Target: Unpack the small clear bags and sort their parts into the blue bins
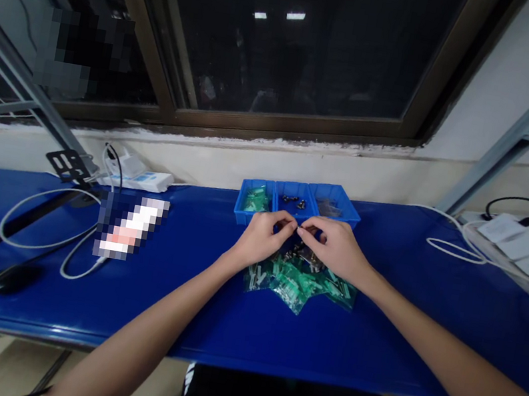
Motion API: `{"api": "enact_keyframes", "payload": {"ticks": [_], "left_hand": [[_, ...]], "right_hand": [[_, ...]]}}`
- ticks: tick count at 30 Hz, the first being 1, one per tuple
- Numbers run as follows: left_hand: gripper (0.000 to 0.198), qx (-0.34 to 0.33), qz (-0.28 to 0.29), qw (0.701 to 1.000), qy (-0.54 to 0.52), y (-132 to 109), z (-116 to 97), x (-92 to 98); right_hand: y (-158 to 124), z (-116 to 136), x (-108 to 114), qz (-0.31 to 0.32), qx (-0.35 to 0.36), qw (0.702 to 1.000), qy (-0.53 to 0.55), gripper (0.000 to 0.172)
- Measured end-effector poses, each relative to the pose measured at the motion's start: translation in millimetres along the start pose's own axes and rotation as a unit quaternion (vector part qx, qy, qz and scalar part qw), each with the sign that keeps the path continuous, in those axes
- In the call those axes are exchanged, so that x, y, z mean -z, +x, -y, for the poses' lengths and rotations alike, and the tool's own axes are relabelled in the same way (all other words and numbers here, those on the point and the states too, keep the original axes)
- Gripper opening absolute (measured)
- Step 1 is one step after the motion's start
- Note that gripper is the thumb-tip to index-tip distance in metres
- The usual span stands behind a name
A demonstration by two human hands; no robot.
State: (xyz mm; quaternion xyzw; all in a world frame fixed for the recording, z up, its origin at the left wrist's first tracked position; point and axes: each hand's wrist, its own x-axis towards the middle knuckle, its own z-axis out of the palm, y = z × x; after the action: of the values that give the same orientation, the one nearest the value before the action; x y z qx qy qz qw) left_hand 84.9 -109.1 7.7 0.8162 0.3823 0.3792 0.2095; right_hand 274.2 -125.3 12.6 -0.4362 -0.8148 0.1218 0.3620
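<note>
My left hand (263, 233) and my right hand (332, 246) meet fingertip to fingertip above a pile of small clear bags with green parts (298, 281) on the blue table (225, 313). Both hands pinch something tiny between them; it is too small to name. Just behind the hands stand three small blue bins (297, 198): the left one holds green bagged parts, the middle one a few small dark pieces, the right one dark bits.
White cables (37, 221) loop at the left beside a white box (146, 178) and a black metal bracket (70, 165). Another white cable (454, 246) and white packets (516, 240) lie at the right. A dark window (295, 41) fills the wall behind.
</note>
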Motion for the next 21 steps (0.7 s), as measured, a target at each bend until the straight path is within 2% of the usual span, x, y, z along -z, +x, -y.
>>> {"api": "enact_keyframes", "payload": {"ticks": [6, 15, 21], "left_hand": [[0.017, -0.004, -0.006, 1.0, 0.009, -0.8, -2.0, -1.0], [0.021, -0.021, 0.009, 0.999, 0.03, -2.5, -3.7, 0.2], [0.018, -0.025, 0.011, 0.999, 0.043, -2.6, -2.5, -0.5]], "right_hand": [[1.1, -3.1, -0.6, -0.015, 0.004, 1.0, 0.0, 0.018], [0.7, -1.8, 0.4, -0.013, 0.024, 0.999, -0.027, 0.023], [0.9, 1.5, -1.0, -0.016, 0.001, 0.999, 0.029, 0.018]]}}
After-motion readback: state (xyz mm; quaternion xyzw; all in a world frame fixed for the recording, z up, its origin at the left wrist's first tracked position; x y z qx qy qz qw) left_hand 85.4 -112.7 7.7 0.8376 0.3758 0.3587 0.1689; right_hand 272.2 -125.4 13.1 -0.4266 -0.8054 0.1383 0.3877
